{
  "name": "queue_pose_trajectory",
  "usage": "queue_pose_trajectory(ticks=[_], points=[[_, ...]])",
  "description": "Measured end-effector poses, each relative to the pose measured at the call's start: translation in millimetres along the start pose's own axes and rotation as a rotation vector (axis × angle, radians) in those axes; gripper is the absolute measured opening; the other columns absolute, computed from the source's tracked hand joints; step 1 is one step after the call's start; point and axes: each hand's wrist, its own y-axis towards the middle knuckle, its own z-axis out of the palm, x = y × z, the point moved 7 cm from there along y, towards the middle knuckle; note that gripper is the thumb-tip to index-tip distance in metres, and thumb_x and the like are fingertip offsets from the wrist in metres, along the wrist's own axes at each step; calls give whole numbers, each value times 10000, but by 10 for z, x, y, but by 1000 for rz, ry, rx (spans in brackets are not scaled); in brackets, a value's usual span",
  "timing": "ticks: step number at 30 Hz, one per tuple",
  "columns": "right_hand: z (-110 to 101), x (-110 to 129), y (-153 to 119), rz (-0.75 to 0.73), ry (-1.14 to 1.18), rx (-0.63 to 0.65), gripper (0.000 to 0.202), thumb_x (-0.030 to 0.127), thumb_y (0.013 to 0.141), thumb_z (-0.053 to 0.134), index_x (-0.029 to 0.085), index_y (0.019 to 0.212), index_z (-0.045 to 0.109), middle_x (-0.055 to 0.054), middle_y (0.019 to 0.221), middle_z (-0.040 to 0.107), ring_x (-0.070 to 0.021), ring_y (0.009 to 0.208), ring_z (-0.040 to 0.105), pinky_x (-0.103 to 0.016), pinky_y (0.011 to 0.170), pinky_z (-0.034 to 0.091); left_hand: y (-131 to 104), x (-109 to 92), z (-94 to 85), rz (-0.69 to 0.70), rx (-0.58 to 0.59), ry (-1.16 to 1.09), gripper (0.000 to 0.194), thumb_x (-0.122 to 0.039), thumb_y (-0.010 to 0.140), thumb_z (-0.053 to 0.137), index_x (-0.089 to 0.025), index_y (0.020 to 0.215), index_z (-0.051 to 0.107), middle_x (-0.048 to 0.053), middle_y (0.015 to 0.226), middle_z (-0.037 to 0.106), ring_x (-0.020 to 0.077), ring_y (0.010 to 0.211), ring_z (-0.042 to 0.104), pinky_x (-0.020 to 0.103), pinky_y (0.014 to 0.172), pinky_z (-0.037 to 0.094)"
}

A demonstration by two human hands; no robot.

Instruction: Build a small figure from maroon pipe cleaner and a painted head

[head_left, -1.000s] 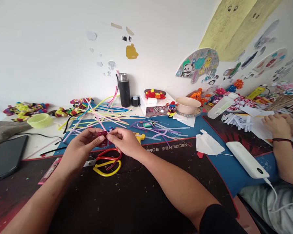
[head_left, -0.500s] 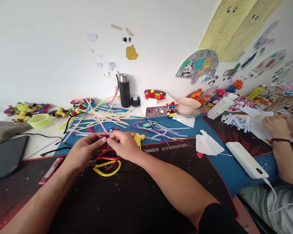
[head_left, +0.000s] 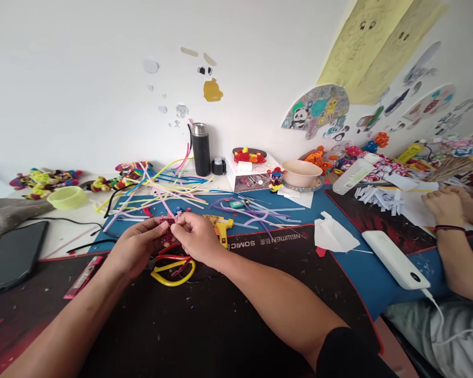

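Above the black desk mat, both my hands meet around a small dark-red fuzzy piece (head_left: 166, 237), which looks like bent pipe cleaner. My left hand (head_left: 140, 242) is closed with thumb and fingers pinching it. My right hand (head_left: 197, 237) pinches at its right side, and the fingertips hide part of it. Just below lie pliers (head_left: 173, 273) with red and yellow handles, a dark-red strand across them. Behind my right hand is a yellow glue gun (head_left: 223, 228), partly covered. Loose coloured pipe cleaners (head_left: 169, 197) are spread beyond my hands.
A phone (head_left: 16, 257) and a pink packet (head_left: 83, 277) lie at left. A black thermos (head_left: 201, 149), a beige bowl (head_left: 302, 173) and a small figure (head_left: 276, 179) stand behind. At right are crumpled tissue (head_left: 335, 233), a white power bank (head_left: 396, 260) and another person's arm (head_left: 451, 241).
The view has shifted slightly, so the background sits a little lower. My hands stay together on the dark-red piece; more of it shows between my fingers.
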Motion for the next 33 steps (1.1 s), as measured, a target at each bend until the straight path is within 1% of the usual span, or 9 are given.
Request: queue_pose_trajectory(ticks=[5,10,14,17,23,26,29,31,33], points=[[28,-57,21,16,91,-8,215,293,1005,695,237,823,595,84,587,543,-110,474,497,-226,519,371,23,23,-38,-11,0,-11,481,-371,569,1148,-134,905,898,103,830,854,198,684,781,264,672,681],[69,-55,22,74,179,1,223,267,1005,696,233,814,588,92,571,544,-95,442,484,-212,503,386,42,3,-74,-13,11,-32,374,-292,631,1113,-131,850,855,67,767,803,163,619,714,259,627,659],[80,-15,3,108,232,17,234,251,1007,693,236,806,574,103,550,528,-89,412,461,-213,475,372,39,-19,-85,-15,17,-49,383,-280,598,1125,-134,783,824,34,707,755,145,593,681,234,581,639],[78,10,-11,105,256,19,234,249,999,695,236,799,574,104,541,519,-89,408,449,-217,471,364,39,-17,-99,-21,16,-54,406,-283,576,1136,-123,805,841,43,725,767,151,597,695,238,580,648],[58,62,-37,108,257,23,241,260,996,700,232,791,576,100,531,516,-89,412,444,-220,462,362,38,-30,-133,-29,19,-60,346,-236,631,1105,-132,851,858,61,772,806,164,616,723,250,602,666],[41,91,-43,100,267,54,257,298,990,736,234,798,579,109,526,493,-88,403,440,-223,446,351,18,-57,-111,-25,41,-65,358,-263,620,1121,-143,825,854,57,750,802,160,606,714,248,593,659],[33,89,-31,85,283,91,327,412,974,802,237,805,583,115,535,481,-88,396,443,-232,433,339,-3,-65,-86,-23,55,-68,440,-334,559,1159,-140,817,859,65,733,803,167,594,717,253,581,658],[29,71,-17,77,289,105,371,496,968,815,236,821,595,107,562,517,-88,396,455,-238,431,336,-10,-57,-82,-29,58,-68,500,-390,528,1173,-126,819,863,73,724,800,165,580,713,250,568,658],[24,56,-4,71,294,113,384,534,972,803,236,840,601,97,592,556,-88,398,468,-242,430,336,-11,-51,-96,-37,52,-64,520,-402,521,1175,-121,833,868,77,744,810,158,577,715,243,565,665]])
